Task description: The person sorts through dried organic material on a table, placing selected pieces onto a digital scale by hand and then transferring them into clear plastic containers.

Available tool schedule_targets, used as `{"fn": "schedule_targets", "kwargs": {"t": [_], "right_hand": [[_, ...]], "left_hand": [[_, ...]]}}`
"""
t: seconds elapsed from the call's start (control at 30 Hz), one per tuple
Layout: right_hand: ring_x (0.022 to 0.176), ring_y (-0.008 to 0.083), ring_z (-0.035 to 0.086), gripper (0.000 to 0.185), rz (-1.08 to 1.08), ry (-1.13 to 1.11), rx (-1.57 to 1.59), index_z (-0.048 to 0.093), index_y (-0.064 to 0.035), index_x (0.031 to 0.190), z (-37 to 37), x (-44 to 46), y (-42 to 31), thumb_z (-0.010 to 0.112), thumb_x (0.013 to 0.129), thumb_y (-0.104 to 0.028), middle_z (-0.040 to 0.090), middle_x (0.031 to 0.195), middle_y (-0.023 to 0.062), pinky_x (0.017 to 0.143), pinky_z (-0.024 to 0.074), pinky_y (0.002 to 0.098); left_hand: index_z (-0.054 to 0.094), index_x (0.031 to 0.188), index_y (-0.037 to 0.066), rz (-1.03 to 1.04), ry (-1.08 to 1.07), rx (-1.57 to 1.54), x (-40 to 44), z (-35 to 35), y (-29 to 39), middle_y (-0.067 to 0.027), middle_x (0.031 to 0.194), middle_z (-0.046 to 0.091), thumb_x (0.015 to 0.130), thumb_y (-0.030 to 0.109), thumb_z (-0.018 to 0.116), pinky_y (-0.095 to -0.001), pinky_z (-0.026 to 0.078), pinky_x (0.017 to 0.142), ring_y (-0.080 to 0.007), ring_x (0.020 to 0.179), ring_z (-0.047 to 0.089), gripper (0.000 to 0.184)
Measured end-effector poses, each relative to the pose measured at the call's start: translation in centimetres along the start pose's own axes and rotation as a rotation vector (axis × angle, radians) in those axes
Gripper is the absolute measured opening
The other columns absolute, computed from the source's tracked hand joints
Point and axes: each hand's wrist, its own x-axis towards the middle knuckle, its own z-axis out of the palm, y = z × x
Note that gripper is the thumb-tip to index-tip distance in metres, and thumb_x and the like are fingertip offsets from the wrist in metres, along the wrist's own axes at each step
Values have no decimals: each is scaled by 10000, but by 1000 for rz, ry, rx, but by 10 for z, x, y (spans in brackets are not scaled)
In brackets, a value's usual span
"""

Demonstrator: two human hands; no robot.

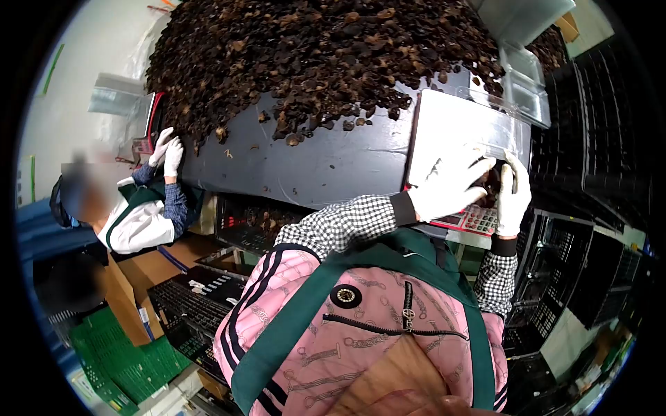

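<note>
My left hand (pixel 451 184), in a white glove, reaches over the scale's pale weighing plate (pixel 440 128) with its fingers spread. Its fingertips are beside a small heap of dark brown, crinkled mushroom-like pieces (pixel 490 187). These pieces seem to sit in a clear plastic tub (pixel 501 151), mostly hidden by my gloves. On the tub's right side my right hand (pixel 512 197), also gloved in white, is closed along its edge. Below both hands shows the scale's red keypad (pixel 477 220).
A large pile of the same dark pieces (pixel 312 62) covers the back of the grey table (pixel 305 173). Clear tubs (pixel 525 76) stand at the back right. Black crates (pixel 596 125) rise on the right. At the left, a co-worker (pixel 142 208) in white gloves stands by another scale (pixel 147 125).
</note>
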Motion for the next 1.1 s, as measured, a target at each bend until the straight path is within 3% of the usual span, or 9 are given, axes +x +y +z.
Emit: {"fn": "schedule_targets", "kwargs": {"t": [0.1, 0.17, 0.3, 0.37, 0.5, 0.73, 0.9, 1.0, 1.1], "right_hand": [[1156, 253, 626, 312, -53, 118, -43, 654, -21, 1254, 3, -5, -6, 630, 947, -70, 666, 1251, 129, 1028, 470, 358], [1171, 251, 612, 328, -93, 134, -109, 632, -14, 1271, 2, -8, -22, 610, 944, -25, 639, 1289, 132, 1034, 462, 354], [1122, 249, 626, 282, -94, 89, 53, 658, -10, 1203, 21, -16, -60, 601, 928, 6, 676, 1192, 134, 1017, 470, 346], [1072, 243, 642, 220, -132, 23, 96, 685, -10, 1123, 42, -24, -77, 597, 923, 13, 686, 1139, 128, 962, 494, 359], [1018, 259, 653, 222, -294, -176, 126, 690, -26, 1117, 98, -47, -108, 641, 901, -11, 688, 1115, 123, 924, 504, 376], [1071, 312, 640, 325, -140, -436, 198, 649, -30, 1208, 192, -93, -92, 654, 884, -49, 675, 1119, 141, 949, 504, 383], [1093, 316, 636, 314, -7, -422, 170, 629, -27, 1214, 224, -95, -81, 633, 901, -55, 660, 1148, 148, 970, 498, 377], [1080, 337, 610, 315, -141, -333, 79, 625, -29, 1210, 247, -77, -75, 622, 896, -59, 650, 1129, 159, 969, 475, 405], [943, 364, 596, 237, -220, -257, -6, 635, -52, 1128, 278, -53, -68, 622, 900, -112, 621, 1002, 167, 840, 479, 450]], "left_hand": [[580, 1288, 49, 37, 234, 435, -24, -31, -61, -145, 1267, 608, 915, 196, 581, -447, 434, 973, -287, 1120, 549, 401], [666, 1082, 72, -182, 284, 610, -18, -83, -111, -186, 1166, 569, 700, 116, 628, -483, 390, 822, -346, 1026, 500, 387], [620, 1268, 137, -673, 249, 933, -55, -139, -207, -225, 1478, 396, 698, 96, 627, -632, 313, 1073, -496, 1358, 329, 572], [590, 1325, 188, -862, 55, 680, -71, -147, -224, -212, 1571, 293, 731, 82, 612, -653, 209, 1155, -525, 1438, 222, 604], [612, 1280, 135, -605, -148, 718, -116, -126, -205, -227, 1574, 299, 734, 71, 617, -633, 238, 1138, -529, 1421, 254, 549], [548, 1408, 191, -359, -107, 595, -189, -111, -140, -251, 1579, 277, 780, 120, 648, -651, 291, 1086, -579, 1376, 275, 640], [705, 1188, 183, -224, -210, 497, -216, -120, -123, -140, 1494, 481, 783, 107, 602, -682, 268, 1087, -533, 1329, 376, 425], [746, 1059, 173, -188, -319, 486, -219, -138, -119, -122, 1454, 525, 778, 109, 602, -692, 255, 1092, -521, 1330, 395, 322], [751, 989, 161, -196, -411, 342, -210, -163, -115, -111, 1353, 605, 782, 99, 586, -623, 294, 1108, -451, 1320, 451, 271]]}}
